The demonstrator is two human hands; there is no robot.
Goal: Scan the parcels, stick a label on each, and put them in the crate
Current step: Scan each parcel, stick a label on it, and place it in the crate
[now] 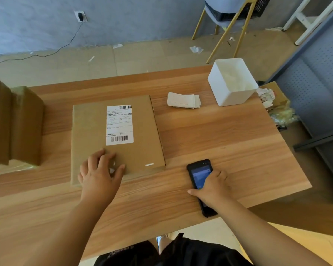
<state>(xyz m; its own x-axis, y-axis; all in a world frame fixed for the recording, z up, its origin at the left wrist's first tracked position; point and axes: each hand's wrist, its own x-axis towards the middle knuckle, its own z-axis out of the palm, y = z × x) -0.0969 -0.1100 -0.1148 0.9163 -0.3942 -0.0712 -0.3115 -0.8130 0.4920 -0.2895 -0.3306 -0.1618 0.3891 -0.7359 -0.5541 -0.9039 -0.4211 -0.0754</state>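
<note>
Closest to me are my two bare arms, reaching out over the bench (229, 143). My left grip (101, 170) is open, with the fingers spread out and lying flat on the near end of a flat cardboard parcel (88, 127). It holds nothing; it just rests on the top. The parcel lies flat on the bench, a bit to my left. A white shipping label (119, 124) with two barcodes is stuck on its top, just past my fingertips but not touching them.

My right grip (212, 186) is curled over a black handheld scanner (199, 169), with the thumb on its left side and the fingers folded over its right side. The scanner lies on the bench with its lit screen facing up, and its far end pokes out past my fingers. It is near the right corner of the parcel but apart from it.

Farther back on the bench sit a pile of paper labels (184, 100) and, just right of it, a white tub (233, 96). More brown parcels (25, 123) stand at the left edge. Far back, a black crate (258, 7) sits at a chair (229, 29) with yellow legs.
</note>
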